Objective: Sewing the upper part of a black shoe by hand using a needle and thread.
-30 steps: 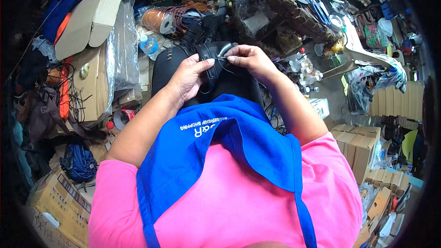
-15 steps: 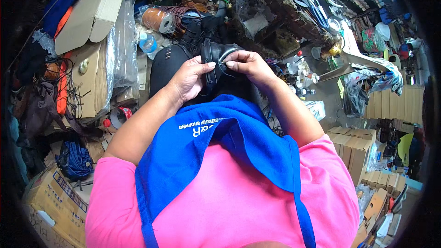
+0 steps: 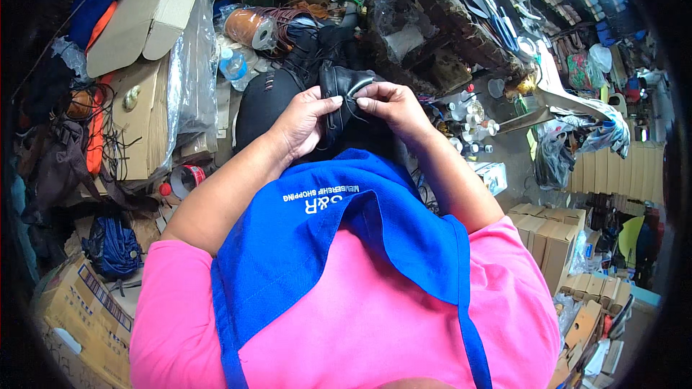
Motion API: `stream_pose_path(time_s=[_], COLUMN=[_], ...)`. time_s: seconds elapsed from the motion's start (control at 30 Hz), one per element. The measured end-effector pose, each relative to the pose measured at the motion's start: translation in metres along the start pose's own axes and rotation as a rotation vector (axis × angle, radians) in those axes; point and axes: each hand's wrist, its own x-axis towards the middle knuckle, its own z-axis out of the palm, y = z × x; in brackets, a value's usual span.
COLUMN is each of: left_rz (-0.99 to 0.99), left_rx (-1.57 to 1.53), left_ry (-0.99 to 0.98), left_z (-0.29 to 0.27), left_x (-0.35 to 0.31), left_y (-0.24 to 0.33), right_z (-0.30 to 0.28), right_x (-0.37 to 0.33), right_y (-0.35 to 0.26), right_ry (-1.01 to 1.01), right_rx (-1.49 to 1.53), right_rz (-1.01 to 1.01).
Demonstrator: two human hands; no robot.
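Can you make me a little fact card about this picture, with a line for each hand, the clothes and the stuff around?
Left hand: holding a black shoe
Right hand: fingertips pinched together at the shoe; anything between them is too small to tell
Clothes: pink shirt, blue apron
Left side: clear bottle, orange spool
Right side: cardboard boxes

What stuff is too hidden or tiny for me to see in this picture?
All in the head view:
1. What the right hand pinches by the black leather item: too small, and the hand covers it.
2. The left hand's fingertips, except the thumb's: behind the black leather item.
3. The pink shirt's lower front: under the blue apron.
4. Part of the cardboard box: cut off by the dark rim.
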Motion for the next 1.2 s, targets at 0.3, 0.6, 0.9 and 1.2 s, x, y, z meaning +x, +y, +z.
stream_pose_path(time_s=[0.3, 0.6, 0.9, 1.2], left_rz=[-0.040, -0.078, 0.007, 0.024], left_rx=[-0.149, -0.308, -0.105, 0.067], left_ry=[-0.023, -0.008, -0.041, -0.005], left_z=[-0.005, -0.010, 0.003, 0.012], left_x=[-0.002, -0.002, -0.001, -0.012], left_y=[-0.002, -0.008, -0.006, 0.001], right_z=[-0.007, -0.001, 0.008, -0.007], right_x=[-0.002, -0.003, -0.003, -0.014], right_y=[-0.010, -0.002, -0.007, -0.015], right_ry=[-0.107, -0.082, 0.020, 0.018], right_rx=[-0.091, -0.086, 0.055, -0.108], right_rz=[0.035, -0.079, -0.003, -0.002])
